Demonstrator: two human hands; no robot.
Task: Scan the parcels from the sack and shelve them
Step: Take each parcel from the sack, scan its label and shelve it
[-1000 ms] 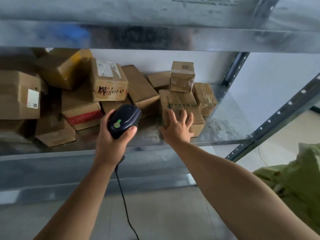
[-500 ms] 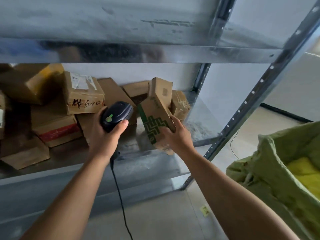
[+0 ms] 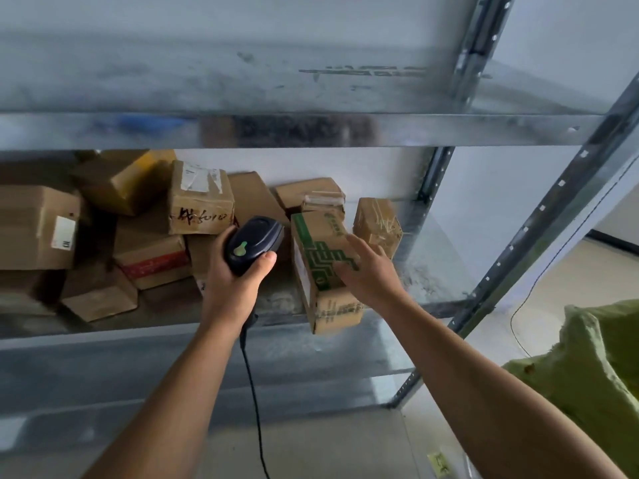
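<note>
Left hand (image 3: 238, 288) grips scanner (image 3: 254, 243); right hand (image 3: 371, 274) rests open-fingered against box (image 3: 318, 254), which seems to overhang shelf (image 3: 432, 267) edge and may topple off.

The left hand (image 3: 235, 288) grips a scanner (image 3: 254, 243); at its three o'clock, the right hand (image 3: 370, 274) touches a tilted green-printed parcel (image 3: 333, 311).

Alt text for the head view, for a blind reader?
A person's right hand rests on a tilted cardboard box with green print, which overhangs the front edge of a metal shelf crowded with other parcels. The left hand grips a corded black scanner beside it; a green sack shows at lower right.
</note>
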